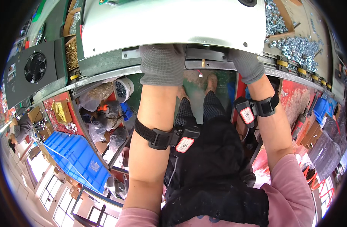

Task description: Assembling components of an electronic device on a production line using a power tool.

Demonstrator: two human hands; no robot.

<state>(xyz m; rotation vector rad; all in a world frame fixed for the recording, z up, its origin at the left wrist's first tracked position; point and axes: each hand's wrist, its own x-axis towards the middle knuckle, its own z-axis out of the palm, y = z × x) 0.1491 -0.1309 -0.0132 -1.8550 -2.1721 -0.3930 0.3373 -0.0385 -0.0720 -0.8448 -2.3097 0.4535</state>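
Note:
A large white metal panel [173, 26] lies across the bench in front of me, with a few small round holes near its near edge. My left hand [163, 66], in a grey knitted glove, reaches under that near edge; its fingers are hidden below the panel. Farther right, my right hand [248, 66] wears the same kind of glove and also goes under the edge, fingers out of sight. Between the hands a grey metal strip [207, 54] shows beneath the panel. Whether either hand grips anything cannot be seen.
Loose shiny screws [300, 49] are heaped at the right, beside a wooden box of them. At the left lies a dark panel with a round fan [35, 67]. A blue plastic crate [77, 159] and a white bucket [124, 89] stand below bench level. A person [20, 130] is far left.

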